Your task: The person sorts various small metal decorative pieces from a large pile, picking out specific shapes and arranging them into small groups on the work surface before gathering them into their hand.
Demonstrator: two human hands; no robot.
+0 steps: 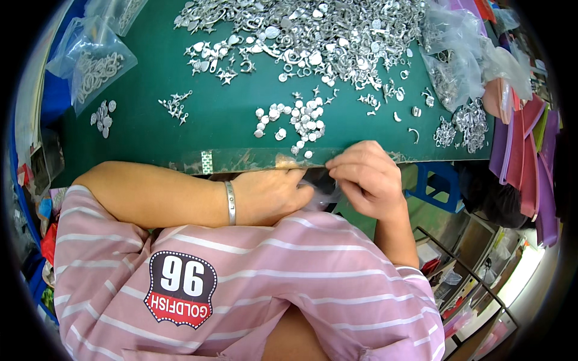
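Note:
At the front edge of the green table (138, 129), my left hand (268, 191) is closed with its fingers curled, a metal bangle (231, 203) around its wrist. Beside its thumb shows a thin clear plastic bag (323, 197), which it appears to grip below the edge. My right hand (368, 180) hovers over that edge, just right of the bag. Its thumb and fingers are drawn together; whatever sits between the tips is too small to name. Round silver charms (308, 123) lie loosely grouped just beyond both hands.
A large heap of mixed silver charms (325, 36) covers the far side. Bags of metal parts (99, 69) lie at left, and clear bags (451, 57) at right. Small hooks (471, 123) are piled near the right edge. A blue stool (436, 186) stands below.

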